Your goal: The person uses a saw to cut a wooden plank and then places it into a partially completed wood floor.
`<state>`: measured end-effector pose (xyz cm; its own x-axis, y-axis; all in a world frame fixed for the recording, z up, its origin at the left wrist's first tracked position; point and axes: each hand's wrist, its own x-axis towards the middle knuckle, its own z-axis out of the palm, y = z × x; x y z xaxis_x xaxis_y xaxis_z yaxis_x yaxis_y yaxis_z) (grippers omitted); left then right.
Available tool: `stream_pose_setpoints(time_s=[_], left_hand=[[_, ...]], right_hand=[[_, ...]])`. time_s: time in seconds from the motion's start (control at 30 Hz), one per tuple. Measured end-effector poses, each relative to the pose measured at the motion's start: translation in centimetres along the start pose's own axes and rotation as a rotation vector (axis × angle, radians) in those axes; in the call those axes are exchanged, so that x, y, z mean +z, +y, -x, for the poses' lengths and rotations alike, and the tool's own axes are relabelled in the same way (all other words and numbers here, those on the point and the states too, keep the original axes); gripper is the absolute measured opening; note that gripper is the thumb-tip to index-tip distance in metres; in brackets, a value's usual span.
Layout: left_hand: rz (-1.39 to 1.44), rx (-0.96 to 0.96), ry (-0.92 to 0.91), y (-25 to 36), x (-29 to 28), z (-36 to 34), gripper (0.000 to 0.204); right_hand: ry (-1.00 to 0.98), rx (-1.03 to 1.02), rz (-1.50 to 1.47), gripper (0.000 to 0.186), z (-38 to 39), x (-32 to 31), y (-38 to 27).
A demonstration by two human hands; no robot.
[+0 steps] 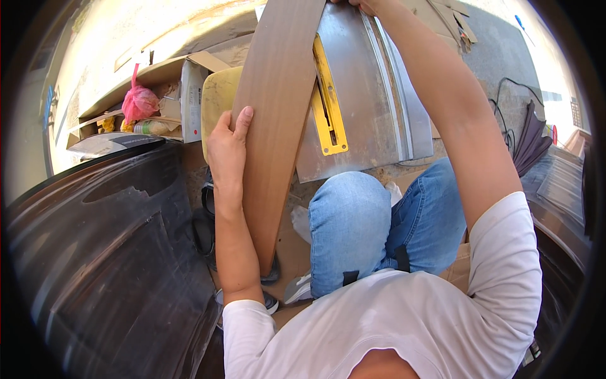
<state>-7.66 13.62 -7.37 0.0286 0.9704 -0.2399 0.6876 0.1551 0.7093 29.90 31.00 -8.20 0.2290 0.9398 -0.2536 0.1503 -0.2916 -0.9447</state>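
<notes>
A long brown wooden plank [278, 114] runs at a slant from the top edge down beside my legs. My left hand [232, 139] grips its left edge around the middle, thumb on the face. At the top of the picture, my right hand [360, 6] is closed on the plank's upper end, its fingertips partly cut off by the edge. Right of the plank lies a metal table-saw top [372, 126] with a long yellow slotted insert [334, 132] and metal rails. A worn yellow panel [216, 95] shows behind the plank on the left.
A cardboard box [190, 101] holds a pink bag [139, 101] and clutter at left. Dark glossy panels [107, 252] flank me. A black cable [505, 82] and a dark folded umbrella-like item [529, 145] lie right. Cardboard [297, 297] and black sandals [203, 227] are around my legs.
</notes>
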Motion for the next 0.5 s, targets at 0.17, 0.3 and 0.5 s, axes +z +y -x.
stream_pose_setpoints(time_s=[0.17,0.3,0.5], left_hand=[[0.022,-0.014,-0.003,0.2,0.1,0.5,0.058],[0.012,-0.015,0.009,0.4,0.1,0.8,0.057],[0.021,-0.034,-0.008,0.7,-0.1,1.6,0.057]], right_hand=[[0.031,0.036,0.07,0.091,0.9,0.1,-0.8],[0.011,0.015,0.054,0.093,0.0,-0.2,0.1],[-0.01,-0.005,0.082,0.093,-0.5,-0.3,0.7]])
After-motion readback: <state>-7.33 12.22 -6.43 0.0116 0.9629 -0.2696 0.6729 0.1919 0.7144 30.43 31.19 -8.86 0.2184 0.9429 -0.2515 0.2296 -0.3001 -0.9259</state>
